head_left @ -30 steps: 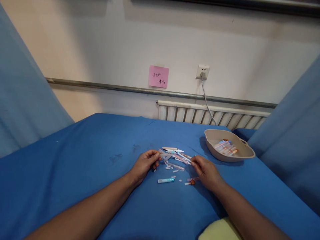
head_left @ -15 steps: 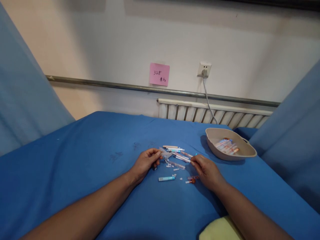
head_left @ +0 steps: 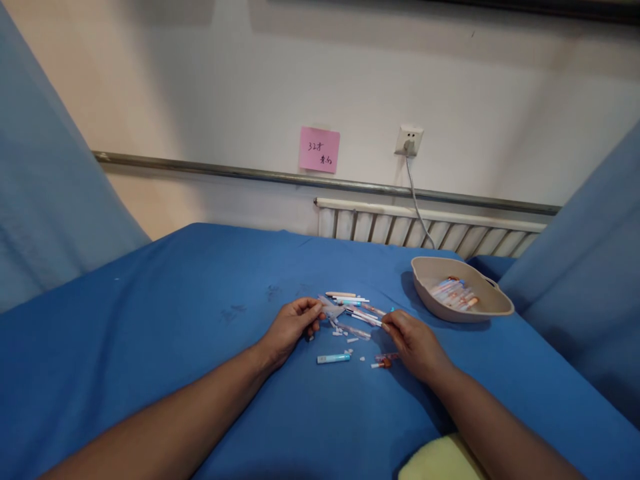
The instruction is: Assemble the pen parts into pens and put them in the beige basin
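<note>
- Left hand (head_left: 296, 325): grip clamped, thumb against fingers, on a translucent piece (head_left: 333, 311).
- Right hand (head_left: 411, 341): grip pinched together on a white stick (head_left: 373, 321) (end hidden by fingertips).
- Pen parts (head_left: 353, 331): between hands, inward from the bed's (head_left: 300, 427) far edge.

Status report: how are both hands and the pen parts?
Left hand pinching clear piece. Right hand holding thin white rod. Loose pen parts between them. Basket off right, not blocking.

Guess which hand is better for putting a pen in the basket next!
Probably the right hand: it's closer to the beige basket, on the same side. The left hand is farther, across the scattered pens.
</note>
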